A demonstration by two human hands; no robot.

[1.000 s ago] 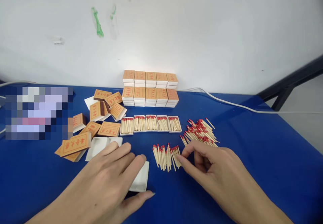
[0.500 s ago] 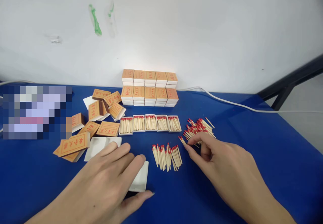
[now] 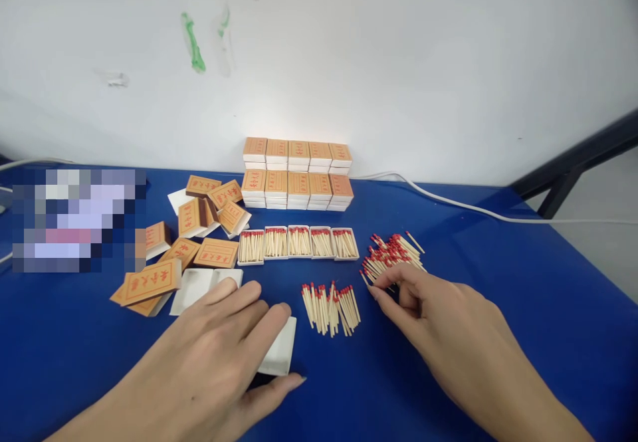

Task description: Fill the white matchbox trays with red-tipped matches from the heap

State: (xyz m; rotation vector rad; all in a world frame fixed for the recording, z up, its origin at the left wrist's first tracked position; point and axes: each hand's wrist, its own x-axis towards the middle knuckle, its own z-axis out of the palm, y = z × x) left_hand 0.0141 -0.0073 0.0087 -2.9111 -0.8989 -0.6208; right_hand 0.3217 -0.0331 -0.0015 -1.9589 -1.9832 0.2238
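My left hand (image 3: 214, 355) is curled over an empty white matchbox tray (image 3: 280, 350), its thumb at the near edge and its fingers across the top, hiding much of the tray. Between thumb and index finger, my right hand (image 3: 428, 322) pinches a match (image 3: 364, 278) with a red head. A loose pile of matches (image 3: 391, 256) lies just beyond the right fingertips. Between my hands, a smaller spread of matches (image 3: 329, 309) rests on the blue table (image 3: 339, 389), heads pointing away from me. Beyond it stands a row of filled matchbox trays (image 3: 299, 242).
Closed matchboxes (image 3: 298, 183) stand stacked in two rows near the wall. Orange matchbox sleeves and boxes (image 3: 152, 282) lie jumbled at the left, beside more empty white trays (image 3: 192, 290). A white cable (image 3: 448, 205) runs along the back right.
Fewer match heads show at my right fingertips than before, and the pinched match sits slightly farther right. My left hand keeps its place on the tray. The view has shifted slightly.
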